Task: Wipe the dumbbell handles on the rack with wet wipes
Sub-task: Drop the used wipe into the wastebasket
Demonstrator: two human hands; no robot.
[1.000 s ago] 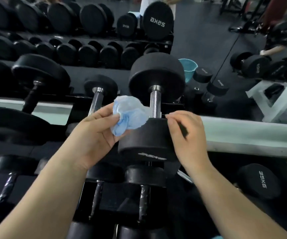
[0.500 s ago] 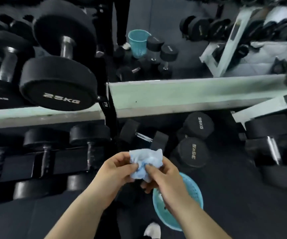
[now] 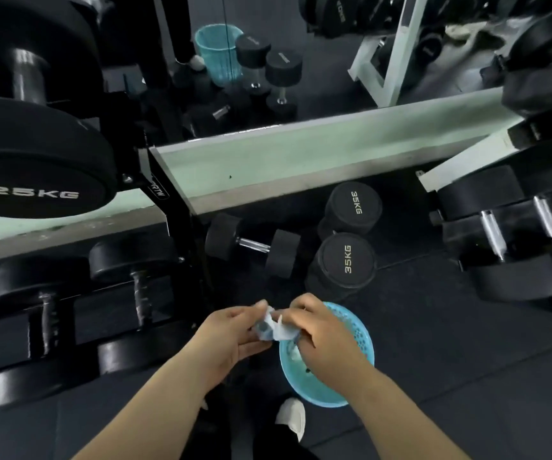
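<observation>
Black rubber covers the round head of the 25KG dumbbell [image 3: 32, 180] seen at the upper left on the rack [image 3: 176, 210], a black metal frame. Below it, two smaller dumbbells are laid on a lower shelf; their handles [image 3: 140, 300] are dark and ridged. Near the middle, a crumpled pale blue wet wipe [image 3: 273, 328] is held between both hands, away from the rack. It is pinched by the curled fingers [image 3: 254, 307] of the left hand [image 3: 224, 336] and by the thumb and fingers of the right hand [image 3: 324, 333]. Under the right hand, a round teal plastic basket [image 3: 362, 350] with a perforated wall is set on the dark matte floor [image 3: 467, 376]. Beyond it, two cylindrical 35KG dumbbells [image 3: 347, 260] are seen end-on. At the far right, smooth chrome handles [image 3: 490, 230] are seen on stacked dumbbells.
</observation>
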